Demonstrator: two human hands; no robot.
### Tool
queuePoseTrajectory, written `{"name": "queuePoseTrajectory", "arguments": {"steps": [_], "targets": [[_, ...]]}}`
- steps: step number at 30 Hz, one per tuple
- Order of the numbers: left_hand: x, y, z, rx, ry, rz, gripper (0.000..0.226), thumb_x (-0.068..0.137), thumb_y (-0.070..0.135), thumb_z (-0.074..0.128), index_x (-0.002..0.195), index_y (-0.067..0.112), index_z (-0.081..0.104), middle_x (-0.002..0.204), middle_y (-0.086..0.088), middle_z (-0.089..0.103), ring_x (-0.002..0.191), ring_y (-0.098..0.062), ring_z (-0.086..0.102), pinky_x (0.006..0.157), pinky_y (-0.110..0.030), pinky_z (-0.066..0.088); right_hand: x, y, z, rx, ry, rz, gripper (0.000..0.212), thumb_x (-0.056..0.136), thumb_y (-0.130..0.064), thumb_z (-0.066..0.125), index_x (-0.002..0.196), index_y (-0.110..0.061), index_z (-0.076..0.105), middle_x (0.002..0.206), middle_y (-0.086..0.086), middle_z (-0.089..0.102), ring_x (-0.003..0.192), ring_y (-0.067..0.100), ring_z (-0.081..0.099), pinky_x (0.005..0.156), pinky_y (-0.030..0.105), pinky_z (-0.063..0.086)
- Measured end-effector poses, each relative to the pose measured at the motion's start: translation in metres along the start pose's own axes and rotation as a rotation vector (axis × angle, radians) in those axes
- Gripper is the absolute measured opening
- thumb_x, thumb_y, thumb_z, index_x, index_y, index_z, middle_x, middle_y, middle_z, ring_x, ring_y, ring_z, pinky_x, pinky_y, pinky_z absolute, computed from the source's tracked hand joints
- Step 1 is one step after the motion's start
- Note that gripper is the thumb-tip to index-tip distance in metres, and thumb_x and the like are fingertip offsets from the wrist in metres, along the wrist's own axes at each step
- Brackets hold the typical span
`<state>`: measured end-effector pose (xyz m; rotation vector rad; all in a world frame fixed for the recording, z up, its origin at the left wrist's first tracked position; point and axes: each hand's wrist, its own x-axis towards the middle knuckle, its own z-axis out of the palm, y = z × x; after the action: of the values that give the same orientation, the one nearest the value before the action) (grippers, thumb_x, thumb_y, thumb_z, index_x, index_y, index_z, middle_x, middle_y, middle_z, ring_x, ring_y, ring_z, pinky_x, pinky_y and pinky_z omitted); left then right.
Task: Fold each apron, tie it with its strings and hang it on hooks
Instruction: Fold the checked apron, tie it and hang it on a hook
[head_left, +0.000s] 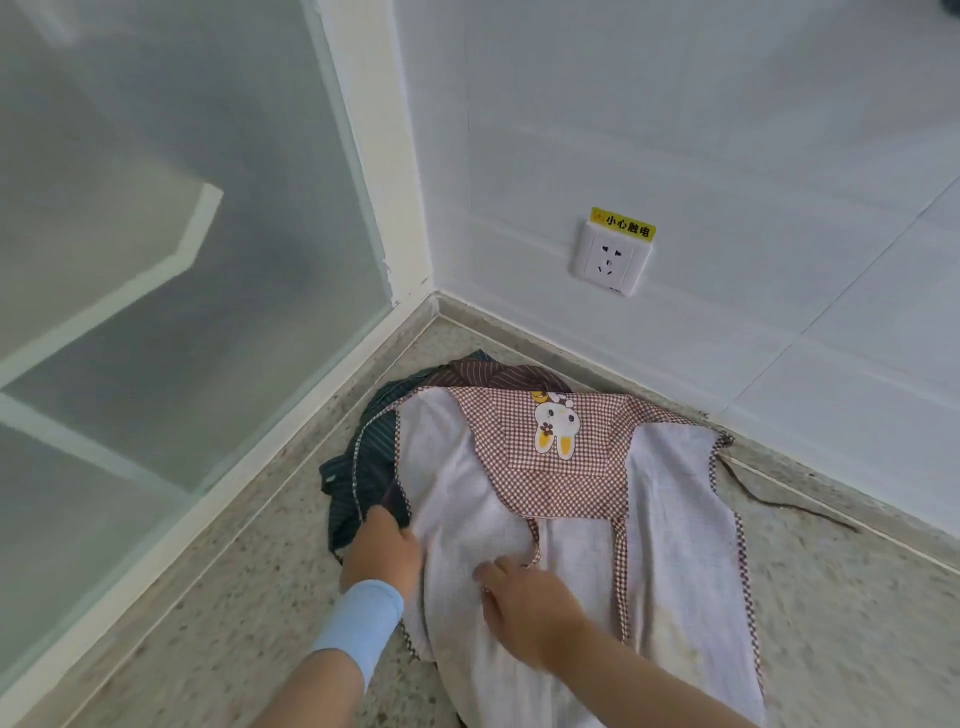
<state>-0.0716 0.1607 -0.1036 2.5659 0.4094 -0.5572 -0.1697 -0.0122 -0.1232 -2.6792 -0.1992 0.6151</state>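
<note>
Checked brown-and-white cloth with a pale lining: the apron (571, 499) lies spread, lining up, on the speckled floor (234, 623), in the corner below the wall socket (612, 257). Its bib, bearing a rabbit patch (556, 428), is turned down over the pale middle, and both side panels are laid inward, so the folding step looks well begun but not finished.

At the apron's near-left edge the left hand (382, 548) has its fingers curled around the hem, seemingly pinching it, though the fingertips are hidden in the cloth. The right hand (530, 608) rests on the middle of the apron with fingers loosely bent, pressing or smoothing; whether it grips the neck loop (535, 545) just beyond it I cannot tell.

One thin string (779, 493) trails off the apron's right side along the floor. Under the apron's far-left corner sits a heap of dark striped aprons (363, 467), apparently waiting.

Next, I judge, the left edge must be carried across, the bundle narrowed, then the strings gathered for tying. No hooks are in view.
</note>
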Motion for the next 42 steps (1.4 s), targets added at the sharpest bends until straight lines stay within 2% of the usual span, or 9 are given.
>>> {"name": "queuePoseTrajectory", "arguments": {"steps": [6, 9, 14, 17, 20, 25, 30, 38, 42], "targets": [[-0.035, -0.049, 0.018, 0.008, -0.399, -0.036, 0.027, 0.093, 0.044, 0.053, 0.096, 0.018, 0.062, 0.082, 0.003, 0.061, 0.073, -0.014, 0.060, 0.063, -0.025, 0.047, -0.032, -0.014, 0.030, -0.217, -0.031, 0.050, 0.061, 0.093, -0.053, 0.026, 0.144, -0.021, 0.034, 0.147, 0.008, 0.038, 0.130, 0.032, 0.040, 0.105, 0.046, 0.037], [-0.037, -0.052, 0.024, -0.140, -0.223, 0.025, 0.024, 0.094, 0.027, 0.051, 0.077, 0.010, 0.057, 0.078, -0.005, 0.061, 0.069, -0.021, 0.058, 0.063, -0.028, 0.045, -0.037, -0.016, 0.032, -0.319, -0.050, 0.136, 0.064, 0.095, -0.055, 0.028, 0.149, -0.022, 0.022, 0.156, 0.017, 0.025, 0.144, 0.038, 0.026, 0.111, 0.056, 0.027], [-0.045, -0.042, -0.005, -0.635, -0.020, -0.064, 0.029, 0.101, 0.027, 0.034, 0.107, 0.006, 0.052, 0.098, -0.013, 0.059, 0.087, -0.028, 0.057, 0.080, -0.037, 0.046, -0.047, -0.018, 0.025, -0.351, -0.110, 0.265, 0.069, 0.100, -0.057, 0.029, 0.158, -0.020, 0.016, 0.166, 0.019, 0.001, 0.151, 0.039, 0.008, 0.120, 0.057, 0.012], [-0.045, -0.050, -0.017, -0.536, 0.006, -0.019, 0.027, 0.101, 0.023, 0.037, 0.085, 0.006, 0.050, 0.080, -0.012, 0.053, 0.069, -0.024, 0.049, 0.063, -0.034, 0.037, -0.051, -0.026, 0.030, -0.353, 0.048, 0.198, 0.061, 0.100, -0.044, 0.039, 0.153, -0.014, 0.031, 0.162, 0.020, 0.017, 0.147, 0.041, 0.023, 0.116, 0.053, 0.028], [-0.045, -0.058, -0.028, -0.455, -0.122, 0.006, 0.037, 0.097, 0.032, 0.050, 0.065, 0.013, 0.050, 0.068, -0.006, 0.053, 0.066, -0.022, 0.051, 0.060, -0.031, 0.035, -0.054, -0.038, 0.045, -0.295, 0.177, -0.008, 0.053, 0.092, -0.039, 0.049, 0.143, -0.022, 0.046, 0.146, 0.012, 0.044, 0.126, 0.033, 0.052, 0.102, 0.045, 0.047], [-0.051, -0.081, -0.047, -0.388, -0.539, 0.077, 0.023, 0.089, 0.031, 0.071, 0.102, 0.013, 0.074, 0.086, 0.002, 0.072, 0.074, -0.011, 0.065, 0.065, -0.019, 0.049, -0.059, -0.043, 0.051, -0.295, -0.127, 0.085, 0.064, 0.103, -0.046, 0.035, 0.159, -0.022, 0.014, 0.167, 0.010, 0.005, 0.152, 0.032, 0.011, 0.121, 0.050, 0.020], [-0.061, -0.092, -0.054, -0.615, -0.178, 0.198, 0.022, 0.093, 0.021, 0.064, 0.097, 0.001, 0.073, 0.094, -0.013, 0.074, 0.092, -0.029, 0.069, 0.080, -0.034, 0.053, -0.063, -0.044, 0.050, -0.273, -0.243, 0.078, 0.069, 0.102, -0.042, 0.041, 0.160, -0.030, 0.007, 0.168, 0.004, -0.009, 0.155, 0.026, -0.002, 0.123, 0.049, 0.011], [-0.073, -0.094, -0.048, 0.350, -0.680, 0.158, 0.044, 0.073, 0.031, 0.068, 0.114, 0.019, 0.060, 0.106, -0.004, 0.068, 0.087, -0.021, 0.068, 0.074, -0.031, 0.059, -0.072, -0.052, 0.016, 0.138, -0.031, 0.178, 0.043, 0.100, -0.033, 0.046, 0.143, -0.029, 0.051, 0.154, 0.000, 0.040, 0.139, 0.023, 0.040, 0.116, 0.038, 0.030], [-0.088, -0.060, -0.050, 0.151, -0.496, 0.231, 0.026, 0.079, 0.032, 0.060, 0.097, 0.014, 0.066, 0.096, -0.003, 0.067, 0.089, -0.021, 0.065, 0.074, -0.027, 0.052, -0.081, -0.051, -0.005, 0.685, -0.025, 0.258, 0.028, 0.101, -0.033, 0.051, 0.121, -0.023, 0.066, 0.121, -0.004, 0.066, 0.095, 0.012, 0.064, 0.081, 0.024, 0.052]]}}
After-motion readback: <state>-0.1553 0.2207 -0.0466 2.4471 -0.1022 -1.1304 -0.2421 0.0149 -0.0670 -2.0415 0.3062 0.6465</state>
